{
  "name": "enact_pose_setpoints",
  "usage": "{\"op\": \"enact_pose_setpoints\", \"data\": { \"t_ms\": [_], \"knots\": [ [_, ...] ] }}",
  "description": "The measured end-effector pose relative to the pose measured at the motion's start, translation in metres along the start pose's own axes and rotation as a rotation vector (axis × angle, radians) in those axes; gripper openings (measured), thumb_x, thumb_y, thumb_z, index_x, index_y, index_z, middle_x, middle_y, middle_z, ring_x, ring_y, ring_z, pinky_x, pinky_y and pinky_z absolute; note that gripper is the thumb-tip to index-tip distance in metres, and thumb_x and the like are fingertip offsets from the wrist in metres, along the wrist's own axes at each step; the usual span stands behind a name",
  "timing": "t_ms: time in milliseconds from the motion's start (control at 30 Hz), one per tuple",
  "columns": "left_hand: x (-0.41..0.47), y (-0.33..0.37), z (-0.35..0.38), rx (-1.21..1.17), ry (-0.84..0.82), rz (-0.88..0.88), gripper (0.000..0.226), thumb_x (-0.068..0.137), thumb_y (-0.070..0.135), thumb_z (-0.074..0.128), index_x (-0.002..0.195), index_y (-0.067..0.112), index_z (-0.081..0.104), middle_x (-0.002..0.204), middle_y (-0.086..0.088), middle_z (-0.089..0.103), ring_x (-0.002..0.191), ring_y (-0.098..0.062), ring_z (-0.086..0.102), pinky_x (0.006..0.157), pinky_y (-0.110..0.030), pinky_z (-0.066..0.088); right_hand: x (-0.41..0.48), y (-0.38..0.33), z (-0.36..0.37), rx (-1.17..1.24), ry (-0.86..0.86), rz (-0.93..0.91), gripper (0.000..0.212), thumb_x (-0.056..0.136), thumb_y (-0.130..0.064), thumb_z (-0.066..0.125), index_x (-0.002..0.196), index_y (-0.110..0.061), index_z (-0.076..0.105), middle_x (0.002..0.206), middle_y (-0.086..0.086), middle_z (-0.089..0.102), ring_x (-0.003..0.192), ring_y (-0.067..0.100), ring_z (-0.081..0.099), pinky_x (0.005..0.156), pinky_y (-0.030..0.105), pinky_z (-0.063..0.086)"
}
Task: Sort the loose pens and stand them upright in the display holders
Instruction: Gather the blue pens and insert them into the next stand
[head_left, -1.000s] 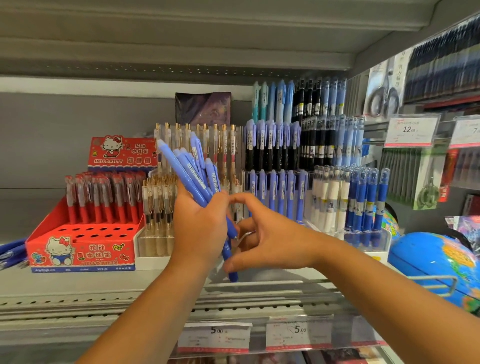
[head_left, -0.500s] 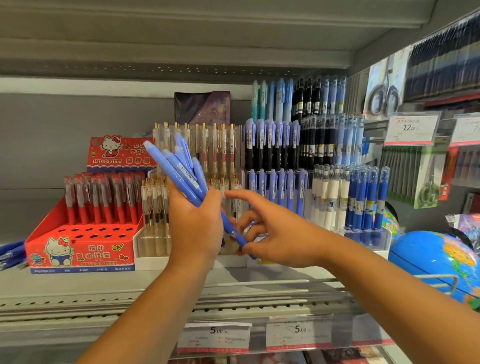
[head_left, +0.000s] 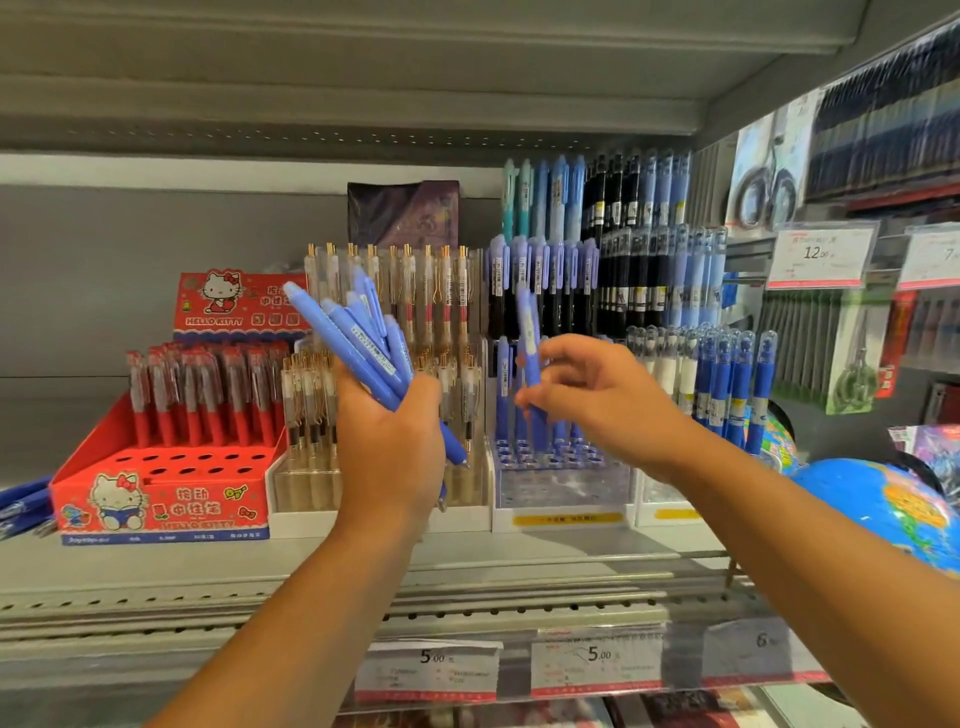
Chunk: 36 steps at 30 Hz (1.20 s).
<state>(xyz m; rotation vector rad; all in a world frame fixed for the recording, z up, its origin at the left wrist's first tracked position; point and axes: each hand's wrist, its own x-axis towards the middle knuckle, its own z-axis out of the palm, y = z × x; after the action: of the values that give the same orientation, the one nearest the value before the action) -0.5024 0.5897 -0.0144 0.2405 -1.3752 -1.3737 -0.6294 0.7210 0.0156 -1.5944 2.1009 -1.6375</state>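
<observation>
Both hands are raised in front of a shop shelf (head_left: 311, 577). Left hand (head_left: 389, 441) shows its back to the camera, and its fingers wrap round a bundle of light blue pens (head_left: 358, 338). At least five tops fan up and to the left. They overlap, so an exact count cannot be made. A few tips stick out below the fist on its right side.

Right hand (head_left: 597, 400) pinches one single blue pen (head_left: 527, 332) by its lower barrel, between thumb and fingertips. The other fingers are loosely curled and spread. This pen stands nearly upright with its clip end up, just above the front rows of the clear tiered holder (head_left: 561, 493). Whether its tip sits in a hole cannot be told.

Four display holders stand side by side on the shelf:
- The red cartoon-cat holder (head_left: 161, 509) has red pens at the back and two empty rows of holes in front.
- The clear holder with gold-clipped pens (head_left: 306, 488) is partly behind the left hand.
- The clear tiered holder has blue pens in it.
- The fourth holder (head_left: 670, 501), to the right, has white and blue pens.

Some dark blue pens (head_left: 21, 501) lie flat at the shelf's left edge. Three price labels hang on the shelf front. Two read 5.00 (head_left: 431, 670) and one reads 6. One globe (head_left: 883, 509) sits at the right.
</observation>
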Motion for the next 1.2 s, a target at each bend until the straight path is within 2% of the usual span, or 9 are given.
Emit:
{"op": "enact_pose_setpoints", "data": {
  "t_ms": [100,233,333,400,533,733,867,933,1200],
  "knots": [
    [0.0,0.0,0.0,0.027,-0.018,-0.013,0.046,0.093,0.007,0.054,0.138,0.016,0.044,0.075,-0.006,0.053,0.059,-0.034,0.05,0.04,-0.037,0.044,0.011,0.002,0.003,-0.02,0.096,-0.007,0.027,0.09,-0.015,0.069,0.112,-0.021,0.053,0.092,0.014,0.073,0.095,0.047,0.065,0.079,0.061,0.052],
    [-0.001,0.001,-0.001,0.055,-0.035,-0.001,0.051,0.093,0.005,0.053,0.141,0.015,0.041,0.075,-0.001,0.054,0.051,-0.023,0.052,0.037,-0.028,0.043,0.021,0.007,0.01,-0.152,0.146,-0.039,0.066,0.093,-0.016,0.065,0.145,-0.03,0.026,0.09,0.005,0.069,0.081,0.021,0.068,0.075,0.045,0.056],
    [-0.001,-0.001,-0.002,0.08,-0.047,0.017,0.051,0.094,0.005,0.053,0.142,0.016,0.043,0.073,0.007,0.059,0.046,-0.009,0.053,0.039,-0.023,0.044,0.024,0.01,0.019,-0.191,0.169,-0.091,0.082,0.091,-0.008,0.061,0.147,-0.045,0.014,0.092,-0.003,0.056,0.066,0.014,0.06,0.06,0.032,0.053],
    [-0.001,-0.002,-0.001,0.09,-0.053,0.012,0.05,0.093,0.004,0.052,0.141,0.018,0.045,0.055,0.017,0.057,0.04,-0.006,0.048,0.037,-0.02,0.042,0.025,0.012,0.023,-0.221,0.194,-0.13,0.086,0.089,-0.004,0.06,0.144,-0.05,0.013,0.088,-0.001,0.053,0.061,0.015,0.056,0.055,0.033,0.051],
    [-0.001,-0.002,0.0,0.099,-0.056,0.005,0.043,0.092,0.003,0.052,0.132,0.019,0.051,0.047,0.012,0.053,0.038,-0.008,0.047,0.035,-0.019,0.04,0.024,0.018,0.027,-0.281,0.21,-0.171,0.088,0.088,-0.003,0.062,0.14,-0.056,0.013,0.085,0.001,0.055,0.063,0.02,0.057,0.057,0.045,0.053],
    [0.0,-0.002,0.002,0.124,-0.088,0.018,0.035,0.09,0.0,0.053,0.126,0.001,0.052,0.041,0.006,0.051,0.036,-0.014,0.049,0.036,-0.021,0.042,0.024,0.024,0.029,-0.334,0.167,-0.112,0.089,0.088,-0.005,0.064,0.145,-0.05,0.013,0.083,0.002,0.057,0.064,0.016,0.059,0.059,0.045,0.054],
    [-0.001,-0.001,0.0,0.143,-0.128,0.007,0.006,0.09,0.002,0.054,0.094,0.003,0.057,0.043,0.002,0.05,0.039,-0.018,0.05,0.038,-0.028,0.044,0.023,0.022,0.031,-0.354,0.164,-0.088,0.084,0.087,-0.006,0.066,0.138,-0.052,0.018,0.083,0.003,0.06,0.064,0.017,0.062,0.061,0.047,0.056],
    [-0.002,0.0,-0.001,0.146,-0.127,0.01,0.003,0.089,0.003,0.056,0.086,0.004,0.057,0.052,-0.007,0.05,0.046,-0.026,0.05,0.038,-0.028,0.044,0.022,0.022,0.033,-0.384,0.152,-0.08,0.078,0.086,-0.007,0.067,0.135,-0.048,0.021,0.082,0.0,0.06,0.066,0.014,0.063,0.065,0.046,0.057],
    [-0.001,-0.001,0.0,0.173,-0.132,-0.012,0.009,0.087,0.006,0.059,0.094,0.002,0.062,0.054,0.001,0.053,0.051,-0.026,0.054,0.042,-0.024,0.044,0.019,0.022,0.037,-0.529,0.056,-0.023,0.065,0.088,-0.009,0.066,0.131,-0.035,0.025,0.081,0.008,0.065,0.071,0.024,0.065,0.066,0.054,0.055]
  ]
}}
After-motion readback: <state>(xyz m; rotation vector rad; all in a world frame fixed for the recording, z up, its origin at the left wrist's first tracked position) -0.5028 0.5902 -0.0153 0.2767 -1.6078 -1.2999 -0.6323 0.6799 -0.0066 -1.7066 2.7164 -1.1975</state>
